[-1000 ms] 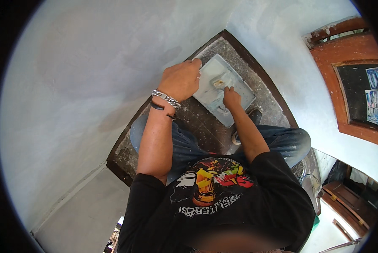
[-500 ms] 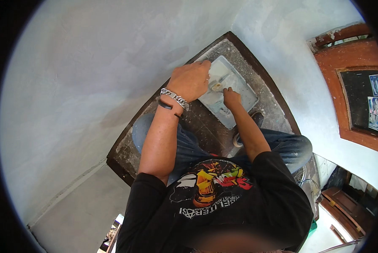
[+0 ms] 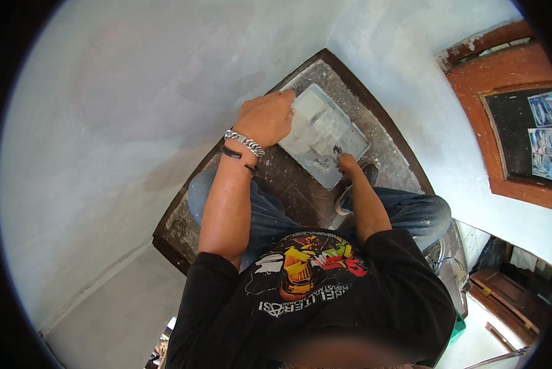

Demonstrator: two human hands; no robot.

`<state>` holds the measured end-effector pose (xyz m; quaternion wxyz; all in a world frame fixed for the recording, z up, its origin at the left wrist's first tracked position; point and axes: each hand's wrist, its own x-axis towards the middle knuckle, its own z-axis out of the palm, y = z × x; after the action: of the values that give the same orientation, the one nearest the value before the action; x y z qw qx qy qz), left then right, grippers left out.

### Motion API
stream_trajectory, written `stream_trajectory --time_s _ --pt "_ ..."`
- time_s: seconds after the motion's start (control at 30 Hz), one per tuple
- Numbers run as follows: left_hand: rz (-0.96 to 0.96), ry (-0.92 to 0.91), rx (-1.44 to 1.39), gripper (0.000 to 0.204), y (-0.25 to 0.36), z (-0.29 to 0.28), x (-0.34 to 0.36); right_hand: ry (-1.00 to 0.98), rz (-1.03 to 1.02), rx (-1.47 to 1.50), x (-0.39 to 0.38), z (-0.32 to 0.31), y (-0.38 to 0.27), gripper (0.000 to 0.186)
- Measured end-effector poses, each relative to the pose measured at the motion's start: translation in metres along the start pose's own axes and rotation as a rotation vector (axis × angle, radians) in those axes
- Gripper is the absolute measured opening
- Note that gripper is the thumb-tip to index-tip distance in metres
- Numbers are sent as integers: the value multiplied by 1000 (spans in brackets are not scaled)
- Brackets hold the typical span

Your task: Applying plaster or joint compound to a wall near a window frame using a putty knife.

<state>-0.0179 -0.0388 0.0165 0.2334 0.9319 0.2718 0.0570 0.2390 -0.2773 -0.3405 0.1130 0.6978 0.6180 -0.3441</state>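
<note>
A shallow rectangular tray (image 3: 357, 142), pale and smeared with whitish paint or paste, rests on a speckled dark surface in front of me. My left hand (image 3: 267, 117), with a chain bracelet at its wrist, is closed at the tray's far left rim and seems to grip it; its fingertips are largely hidden. Close to the tray's near right side, my right hand (image 3: 348, 165) is closed around a small paste-smeared hand tool (image 3: 337, 150). Only a dark bit of that tool shows over the tray, so its exact kind is unclear.
Dark raised edging (image 3: 387, 117) borders the surface, which meets pale walls (image 3: 134, 92) at a far corner. My bent, jeans-clad legs (image 3: 411, 215) flank the near side. A roll of tape (image 3: 342, 204) appears beside the tray. An orange-brown wooden frame (image 3: 494, 147) stands at the right.
My right hand has drawn the tool from the tray's middle toward its near right side. My left hand stays at the rim. The whole view has shifted slightly.
</note>
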Motion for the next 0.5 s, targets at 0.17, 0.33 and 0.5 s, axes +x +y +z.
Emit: stream_trajectory --time_s 0.17,0.33,0.5 --pt "-15 31 -23 24 -23 22 -6 162 151 101 -10 1 -49 35" --pt "-58 -43 6 24 -20 2 -18 493 240 1006 -58 -92 -121 21" --pt "-34 -41 -16 23 -4 2 -4 1082 141 1397 -147 -250 -145 20"
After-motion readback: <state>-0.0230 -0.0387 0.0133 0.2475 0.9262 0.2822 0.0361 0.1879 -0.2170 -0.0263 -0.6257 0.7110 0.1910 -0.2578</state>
